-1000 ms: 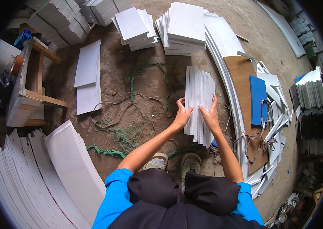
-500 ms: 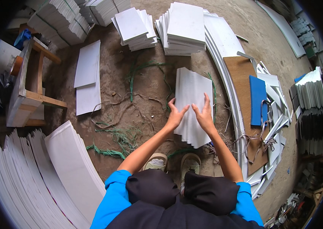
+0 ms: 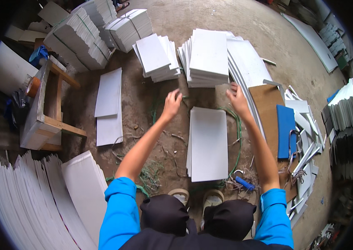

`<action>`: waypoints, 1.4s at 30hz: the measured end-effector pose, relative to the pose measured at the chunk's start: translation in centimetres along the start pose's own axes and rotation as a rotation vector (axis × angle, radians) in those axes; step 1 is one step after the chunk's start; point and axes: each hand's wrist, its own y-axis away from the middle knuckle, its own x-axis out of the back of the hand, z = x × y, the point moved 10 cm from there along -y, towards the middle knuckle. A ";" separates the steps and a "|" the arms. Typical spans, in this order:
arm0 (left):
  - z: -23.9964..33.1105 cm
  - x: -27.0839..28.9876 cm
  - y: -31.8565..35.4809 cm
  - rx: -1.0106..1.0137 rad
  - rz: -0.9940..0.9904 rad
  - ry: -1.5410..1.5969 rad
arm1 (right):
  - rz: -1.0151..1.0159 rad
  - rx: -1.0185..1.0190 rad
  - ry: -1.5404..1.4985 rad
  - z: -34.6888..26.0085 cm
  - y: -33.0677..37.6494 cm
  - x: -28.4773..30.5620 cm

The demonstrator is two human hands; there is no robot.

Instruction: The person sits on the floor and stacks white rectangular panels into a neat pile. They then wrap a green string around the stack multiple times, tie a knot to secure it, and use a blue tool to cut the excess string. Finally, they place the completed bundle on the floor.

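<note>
A stack of white rectangular boards [image 3: 208, 143] lies flat on the floor in front of my feet, its sheets slightly fanned at the left side. Past its far end both my arms stretch forward. My left hand [image 3: 171, 105] is empty with fingers loosely bent, short of the gap between two further stacks. My right hand [image 3: 237, 100] is open and empty too, close to the near right corner of the taller white board stack [image 3: 208, 50]. To the left of that stack stands a smaller, uneven pile of white boards [image 3: 155, 54].
Green strapping [image 3: 239, 137] loops beside the near stack, by a blue cylindrical object [image 3: 244, 183]. Two white sheets [image 3: 109, 96] lie left, near an upturned wooden stool [image 3: 43, 112]. Right are a brown board [image 3: 264, 104], a blue panel [image 3: 286, 131] and white offcuts [image 3: 308, 141]. Tied bundles [image 3: 76, 39] stand behind.
Both hands have let go of the near board stack and moved forward and apart. That stack, fanned and tilted before, now lies flat and straighter. The view has tipped forward.
</note>
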 end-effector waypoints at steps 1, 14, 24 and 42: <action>1.4 0.4 -2.7 0.011 -0.001 0.036 | 0.023 -0.066 -0.016 0.5 -3.0 0.5; 2.4 -5.2 -12.1 0.137 -0.161 0.294 | -0.061 -0.276 -0.205 3.9 -12.0 -3.7; 3.4 -4.6 -12.1 0.066 -0.017 0.341 | 0.017 -0.295 -0.267 3.2 -11.9 -2.6; 3.5 -4.2 -11.6 0.182 0.086 0.110 | 0.072 -0.209 -0.042 2.7 -12.2 -2.0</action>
